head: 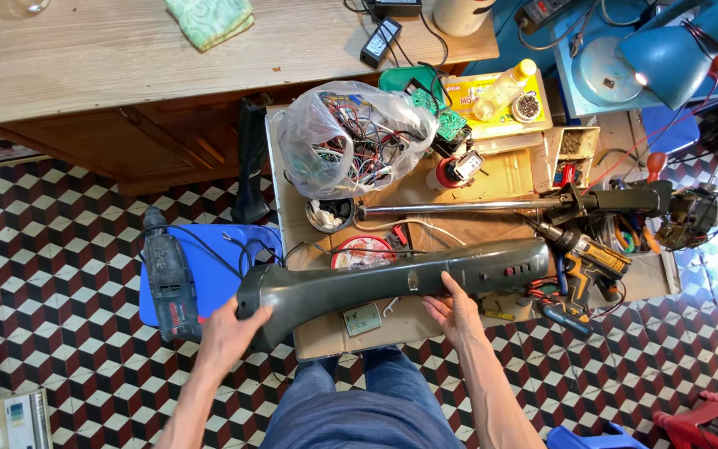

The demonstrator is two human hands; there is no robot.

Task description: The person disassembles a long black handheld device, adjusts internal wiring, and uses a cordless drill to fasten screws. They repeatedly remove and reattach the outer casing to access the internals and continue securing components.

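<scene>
A view looking down from a person's head at a cluttered low tabletop (326, 337) covered with cardboard, over a floor of red, black and white cube-pattern tiles. Both hands are holding a long dark grey plastic housing (392, 283) — it is lying across the near part of the tabletop, running left to right, with a wide flared end at the left and a row of small buttons near its right end. The left hand (228, 331) is gripping the flared left end, fingers curling around its near edge. The right hand (457, 312) is grasping the housing's near side toward the middle, thumb resting on top.

Just right of the housing, a yellow and black cordless drill (585, 264) is lying on the tabletop. Beyond the housing, a shiny metal tube (459, 208) is stretching left to right, joining a dark fitting at its right end. Farther back, a clear plastic bag (346, 137) is bulging with wires and green circuit boards. To the left, a grey corded power drill (169, 278) is resting on a blue plastic stool (218, 266). A wooden desk (126, 50) is filling the far left, with a folded green cloth (209, 18) on it. The person's blue-trousered knees are showing at the near edge.
</scene>
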